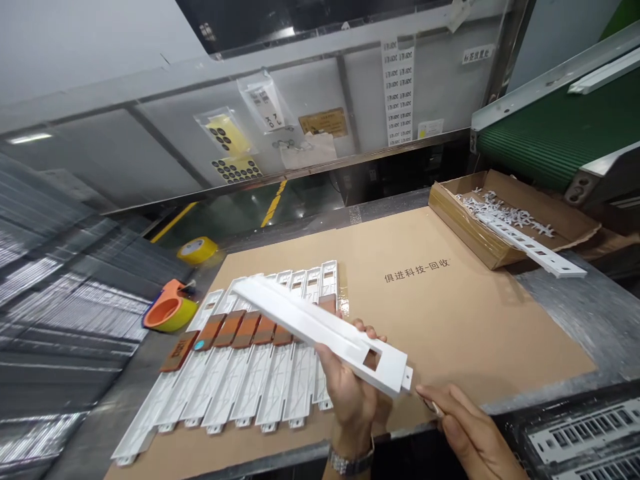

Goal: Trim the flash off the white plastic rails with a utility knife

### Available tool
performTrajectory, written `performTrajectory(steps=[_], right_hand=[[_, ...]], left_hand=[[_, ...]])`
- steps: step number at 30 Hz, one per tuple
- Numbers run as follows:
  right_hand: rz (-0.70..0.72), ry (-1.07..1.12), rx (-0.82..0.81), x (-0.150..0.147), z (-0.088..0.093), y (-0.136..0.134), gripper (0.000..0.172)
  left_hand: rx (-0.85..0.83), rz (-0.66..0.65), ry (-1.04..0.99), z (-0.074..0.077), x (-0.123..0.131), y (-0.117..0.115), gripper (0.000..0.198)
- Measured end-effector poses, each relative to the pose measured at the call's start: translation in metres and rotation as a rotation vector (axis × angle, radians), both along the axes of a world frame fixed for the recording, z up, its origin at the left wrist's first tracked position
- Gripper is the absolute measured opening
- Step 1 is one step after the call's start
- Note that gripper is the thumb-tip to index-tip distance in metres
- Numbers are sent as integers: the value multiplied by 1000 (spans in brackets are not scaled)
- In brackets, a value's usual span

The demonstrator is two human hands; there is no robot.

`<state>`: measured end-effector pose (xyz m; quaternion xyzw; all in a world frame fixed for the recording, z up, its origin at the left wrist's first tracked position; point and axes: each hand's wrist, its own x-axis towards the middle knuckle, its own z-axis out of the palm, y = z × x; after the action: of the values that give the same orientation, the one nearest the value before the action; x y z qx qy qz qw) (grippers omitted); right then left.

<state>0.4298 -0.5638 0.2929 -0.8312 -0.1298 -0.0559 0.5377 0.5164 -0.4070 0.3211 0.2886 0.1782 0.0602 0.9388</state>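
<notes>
My left hand (347,393), with a metal-band watch on the wrist, is wrapped round a long white plastic panel (310,322). The panel is held tilted above the cardboard, with a rectangular cut-out and a small tab at its right end. Close to that tab, my right hand (473,427) pinches a small thin thing (434,405) whose kind I cannot make out. Under and left of the held panel lies a row of similar white panels (240,387), ribbed side up. Reddish-brown blocks (231,329) lie across them.
Cardboard (480,320) covers the table. A box (463,233) of white plastic scraps stands at the back right, beside a green conveyor (550,143). Yellow tape (197,250) and an orange tape dispenser (170,308) lie at left. A black tray (575,427) holds slotted white parts.
</notes>
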Motion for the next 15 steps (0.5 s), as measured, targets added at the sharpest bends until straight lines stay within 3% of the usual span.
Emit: performTrajectory(steps=[4,8,15], right_hand=[[-65,-116,-199,1,-7,-3,28],[-145,-261,-367,2,-17,4,24],[-228,-336,-446,2,-20,15,26]], left_hand=[[159,92,194,-2,-7,-3,62],[271,137,264,-2,-10,-3,63],[329,156,248,-2,-10,-4,59]])
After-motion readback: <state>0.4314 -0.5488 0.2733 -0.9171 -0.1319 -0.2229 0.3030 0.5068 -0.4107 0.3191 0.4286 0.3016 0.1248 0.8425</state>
